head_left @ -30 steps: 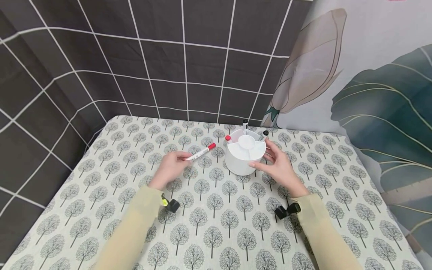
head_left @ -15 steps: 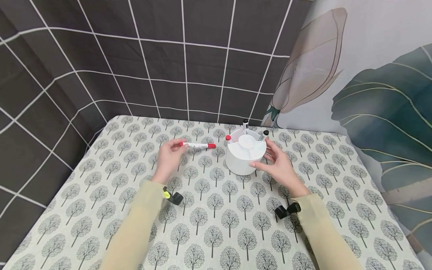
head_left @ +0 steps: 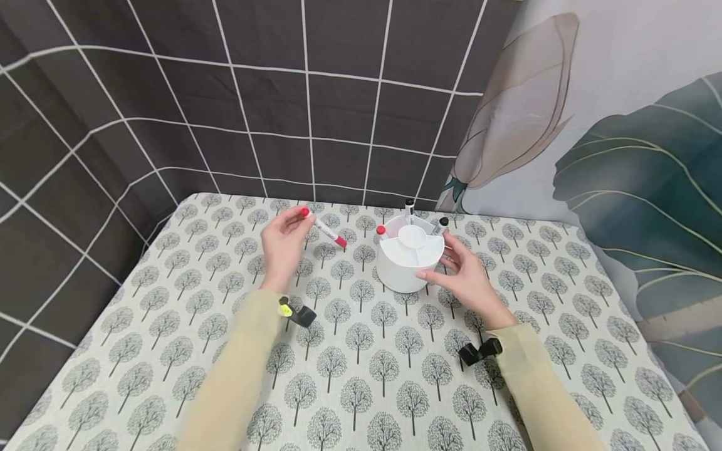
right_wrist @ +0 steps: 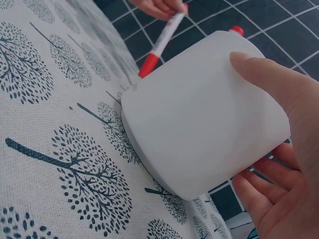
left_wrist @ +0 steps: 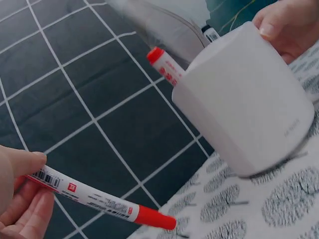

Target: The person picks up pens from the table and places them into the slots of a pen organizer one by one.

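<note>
Between thumb and fingers my left hand pinches a white marker with red ends, near its upper end. The marker slants, its red cap pointing down toward the table and to the right. To its right stands a round white pen holder with compartments. My right hand grips the holder's right side, thumb in front and fingers behind. Upright in the holder are a red-topped marker at the left, a black-topped marker at the back and another black-topped marker by my right fingers.
A tree-patterned cloth covers the table. Behind it hangs a dark cloth with a white grid. A curtain with large leaf and flower shapes hangs at the right.
My left hand has moved up and away toward the back, turning the marker from cap-up, through level, to cap-down. The right hand and the pen holder have stayed in place.
</note>
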`<state>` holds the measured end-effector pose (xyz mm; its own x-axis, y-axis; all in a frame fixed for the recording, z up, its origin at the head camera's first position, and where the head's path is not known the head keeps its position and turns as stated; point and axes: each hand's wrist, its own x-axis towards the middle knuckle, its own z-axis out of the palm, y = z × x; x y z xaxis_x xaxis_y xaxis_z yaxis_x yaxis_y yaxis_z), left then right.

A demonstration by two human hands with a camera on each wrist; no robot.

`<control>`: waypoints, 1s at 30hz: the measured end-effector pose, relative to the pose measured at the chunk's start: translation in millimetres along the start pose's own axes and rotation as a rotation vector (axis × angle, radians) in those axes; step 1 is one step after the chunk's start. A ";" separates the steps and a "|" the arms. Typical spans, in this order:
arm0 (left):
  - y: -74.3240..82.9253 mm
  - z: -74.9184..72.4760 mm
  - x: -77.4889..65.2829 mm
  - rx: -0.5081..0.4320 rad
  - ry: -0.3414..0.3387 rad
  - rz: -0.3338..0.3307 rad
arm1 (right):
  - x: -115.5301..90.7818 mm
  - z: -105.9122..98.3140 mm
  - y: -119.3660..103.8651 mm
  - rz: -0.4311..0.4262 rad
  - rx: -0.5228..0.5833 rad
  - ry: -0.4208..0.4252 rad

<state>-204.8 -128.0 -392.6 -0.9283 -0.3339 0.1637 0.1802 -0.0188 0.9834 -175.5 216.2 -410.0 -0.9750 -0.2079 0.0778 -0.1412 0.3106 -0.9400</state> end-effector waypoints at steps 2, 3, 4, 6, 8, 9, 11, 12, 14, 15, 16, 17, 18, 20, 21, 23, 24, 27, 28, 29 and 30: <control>2.9 3.3 0.9 -0.028 0.001 0.028 | 0.1 -0.1 0.2 0.000 -0.003 -0.001; 4.2 5.1 1.6 -0.037 0.000 0.042 | 0.3 0.0 0.3 -0.001 -0.003 -0.002; 5.7 6.9 2.2 -0.046 0.000 0.056 | 0.4 0.1 0.6 -0.001 -0.002 -0.002; 8.7 10.9 3.7 -0.063 -0.002 0.081 | 0.4 0.1 0.9 -0.001 -0.002 0.000; 12.3 14.9 5.3 -0.079 -0.005 0.107 | 0.3 0.2 1.1 0.001 -0.001 0.001; 14.4 16.9 5.9 -0.084 -0.005 0.118 | 0.4 0.3 1.2 0.001 0.000 0.001; 19.1 21.1 7.3 -0.113 -0.011 0.139 | 0.3 0.4 1.2 0.003 0.002 0.001; 21.9 23.0 7.7 -0.127 -0.016 0.144 | 0.2 0.4 1.0 0.004 0.002 0.000; 27.5 27.0 8.9 -0.157 -0.029 0.151 | 0.2 0.5 0.8 0.005 0.002 0.001; 30.5 29.2 9.2 -0.170 -0.033 0.151 | 0.2 0.6 0.9 0.006 0.002 0.002; 33.2 31.3 9.8 -0.184 -0.038 0.152 | 0.1 0.5 0.7 0.007 0.000 0.003; 36.1 33.4 10.1 -0.195 -0.042 0.152 | 0.1 0.5 0.6 0.007 -0.003 0.004; 38.4 35.4 10.7 -0.205 -0.048 0.155 | 0.1 0.5 0.4 0.006 -0.006 0.005; 42.7 39.7 11.3 -0.226 -0.054 0.158 | 0.2 0.4 0.2 0.005 -0.009 0.006; 44.5 41.7 11.3 -0.234 -0.058 0.164 | 0.1 0.4 0.0 0.005 -0.011 0.007; 47.2 45.6 11.7 -0.247 -0.070 0.177 | 0.1 0.4 -0.2 0.005 -0.010 0.007; 48.4 47.4 11.9 -0.250 -0.076 0.184 | 0.0 0.4 -0.3 0.006 -0.008 0.007; 51.6 52.2 12.7 -0.248 -0.088 0.213 | 0.0 0.3 0.2 0.008 -0.004 0.007; 52.6 53.6 13.0 -0.249 -0.092 0.217 | 0.1 0.3 0.6 0.007 -0.005 0.007; 53.9 54.9 13.2 -0.245 -0.094 0.222 | 0.2 0.3 0.9 0.007 -0.006 0.007; 54.9 56.3 13.4 -0.239 -0.096 0.226 | 0.2 0.4 1.2 0.006 -0.009 0.007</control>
<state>-225.7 -80.4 -332.0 -0.8806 -0.2647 0.3931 0.4454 -0.1788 0.8773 -175.8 216.2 -411.2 -0.9772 -0.1991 0.0742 -0.1365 0.3205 -0.9374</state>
